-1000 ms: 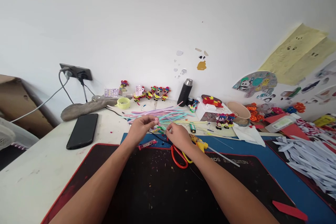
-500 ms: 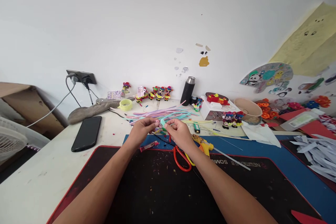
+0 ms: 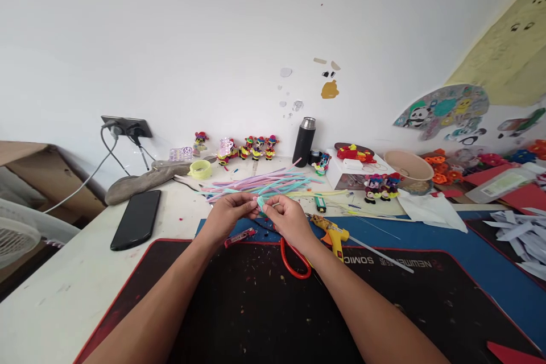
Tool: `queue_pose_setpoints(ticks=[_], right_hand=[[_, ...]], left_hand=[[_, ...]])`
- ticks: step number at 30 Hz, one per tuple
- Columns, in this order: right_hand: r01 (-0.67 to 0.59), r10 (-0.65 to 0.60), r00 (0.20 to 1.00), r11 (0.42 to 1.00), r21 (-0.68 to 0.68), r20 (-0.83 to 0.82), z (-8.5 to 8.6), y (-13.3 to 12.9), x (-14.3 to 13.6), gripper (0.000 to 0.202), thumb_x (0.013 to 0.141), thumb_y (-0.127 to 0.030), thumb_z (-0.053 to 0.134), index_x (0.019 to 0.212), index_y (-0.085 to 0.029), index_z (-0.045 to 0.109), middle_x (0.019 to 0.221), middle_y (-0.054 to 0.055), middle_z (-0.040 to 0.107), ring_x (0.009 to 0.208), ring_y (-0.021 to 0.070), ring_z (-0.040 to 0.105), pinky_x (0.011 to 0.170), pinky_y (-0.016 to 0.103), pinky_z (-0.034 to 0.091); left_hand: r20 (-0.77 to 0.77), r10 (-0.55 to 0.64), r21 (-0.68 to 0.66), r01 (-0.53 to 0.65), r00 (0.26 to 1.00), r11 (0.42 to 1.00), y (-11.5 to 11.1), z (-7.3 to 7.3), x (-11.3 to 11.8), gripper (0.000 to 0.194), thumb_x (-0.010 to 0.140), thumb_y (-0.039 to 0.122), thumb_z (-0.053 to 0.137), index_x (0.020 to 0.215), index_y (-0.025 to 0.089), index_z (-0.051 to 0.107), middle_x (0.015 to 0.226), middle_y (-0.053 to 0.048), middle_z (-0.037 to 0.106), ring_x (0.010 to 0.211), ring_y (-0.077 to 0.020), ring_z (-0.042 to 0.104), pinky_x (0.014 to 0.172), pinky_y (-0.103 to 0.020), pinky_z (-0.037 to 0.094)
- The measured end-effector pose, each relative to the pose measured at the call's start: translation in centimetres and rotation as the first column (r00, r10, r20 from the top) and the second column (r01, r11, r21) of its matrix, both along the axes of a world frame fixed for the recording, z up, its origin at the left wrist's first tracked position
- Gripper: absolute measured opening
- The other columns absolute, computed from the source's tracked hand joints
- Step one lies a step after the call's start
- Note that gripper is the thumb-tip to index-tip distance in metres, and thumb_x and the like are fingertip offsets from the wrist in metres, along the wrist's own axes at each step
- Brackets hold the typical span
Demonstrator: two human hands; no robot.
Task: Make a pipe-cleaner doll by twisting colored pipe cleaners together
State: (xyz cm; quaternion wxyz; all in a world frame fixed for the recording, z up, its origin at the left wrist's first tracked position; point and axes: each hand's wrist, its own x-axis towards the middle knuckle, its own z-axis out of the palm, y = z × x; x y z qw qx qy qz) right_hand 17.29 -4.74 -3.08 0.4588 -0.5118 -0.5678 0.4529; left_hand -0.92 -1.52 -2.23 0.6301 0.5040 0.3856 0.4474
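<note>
A small mint-green fuzzy piece, apparently bent pipe cleaner, is pinched between the fingertips of both hands above the front of the desk. My left hand grips its left side, where a bit of pink shows at the fingertips. My right hand is closed on the other side, thumb and index finger pressed together. Just behind the hands lies a loose pile of pastel pipe cleaners. Red-handled scissors lie partly hidden under my right wrist, and a yellow glue gun is right of it.
A black mat covers the front. A phone lies left, near a yellow tape roll. A black thermos, a white box and several small fuzzy figures stand along the wall. Paper strips are heaped at right.
My fingertips have closed more tightly around the mint-green piece, which shows less above them. The camera view has shifted slightly; the things on the desk appear to stay put.
</note>
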Motion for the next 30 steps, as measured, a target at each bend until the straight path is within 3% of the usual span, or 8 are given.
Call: queue_pose_setpoints(ticks=[8,21,26,30], right_hand=[[0.016,-0.022,0.995,0.998,0.059,0.099,-0.2,-0.5,0.5,0.021,0.09,-0.043,0.064,0.089,-0.022,0.062,0.054,-0.008,0.042,0.047,0.0115,0.032,0.047,0.026,0.023],[0.039,-0.084,0.948,0.988,0.147,0.308,-0.3,-1.1,0.3,0.015,0.09,-0.038,0.061,0.087,-0.024,0.061,0.051,-0.007,0.044,0.048,0.0133,0.041,0.05,0.027,0.027],[0.024,-0.066,0.951,0.989,0.143,0.302,0.0,-1.5,0.2,0.014,0.09,-0.038,0.061,0.088,-0.024,0.062,0.051,-0.007,0.045,0.048,0.0143,0.043,0.051,0.027,0.028],[0.037,-0.062,0.974,0.993,0.116,0.217,0.0,-1.6,0.6,0.02,0.092,-0.045,0.062,0.09,-0.024,0.062,0.054,-0.006,0.047,0.05,0.0144,0.043,0.051,0.027,0.029]], left_hand=[[-0.007,-0.021,-0.074,0.02,1.0,0.997,-0.4,0.1,0.1,0.045,0.061,0.042,0.094,0.097,0.018,0.081,0.088,-0.008,0.078,0.082,-0.0224,0.073,0.085,-0.037,0.058],[-0.204,-0.005,0.047,0.015,0.979,0.999,-1.1,0.4,1.2,0.047,0.069,0.054,0.087,0.097,0.017,0.08,0.085,-0.008,0.078,0.081,-0.0256,0.072,0.081,-0.038,0.058],[-0.177,0.006,0.014,-0.003,0.984,1.0,-1.0,0.3,1.2,0.047,0.066,0.054,0.088,0.094,0.016,0.081,0.086,-0.009,0.078,0.08,-0.0256,0.072,0.082,-0.04,0.059],[-0.171,0.097,0.022,-0.095,0.98,0.995,-0.8,0.3,1.0,0.045,0.062,0.053,0.091,0.087,0.016,0.081,0.09,-0.009,0.079,0.072,-0.0218,0.071,0.075,-0.037,0.059]])
